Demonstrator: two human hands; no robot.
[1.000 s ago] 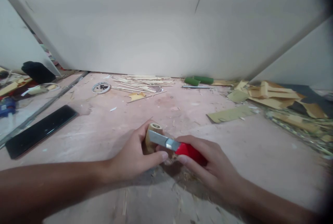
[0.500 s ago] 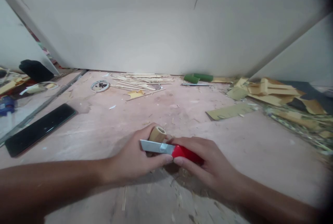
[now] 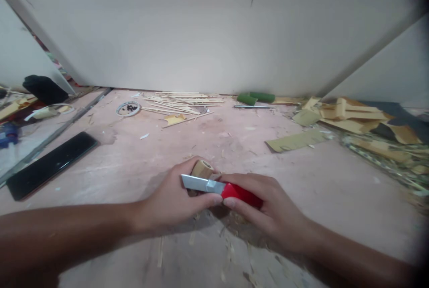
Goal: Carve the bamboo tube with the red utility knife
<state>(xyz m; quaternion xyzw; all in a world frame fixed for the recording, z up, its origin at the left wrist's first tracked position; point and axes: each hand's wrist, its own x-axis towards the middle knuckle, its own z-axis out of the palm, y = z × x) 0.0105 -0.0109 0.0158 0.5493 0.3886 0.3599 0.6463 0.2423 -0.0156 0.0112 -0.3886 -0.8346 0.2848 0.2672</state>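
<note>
My left hand is wrapped round a short, pale bamboo piece whose hollow end faces up and away. Closed on the red handle of a utility knife is my right hand. The knife's wide silver blade points left and lies across the near side of the bamboo. My left thumb reaches along below the blade to the front of the red handle, beside my right thumb. The lower part of the bamboo is hidden by the blade and my fingers.
A black phone lies at left. Thin sticks and a round lid with dark bits lie near the white panel. Green tubes stand farther right. Bamboo scraps heap up at right. Shavings litter the near work surface.
The bamboo piece has tipped slightly to the left in my left hand, and the blade has turned a little. Both hands keep nearly the same place and grip.
</note>
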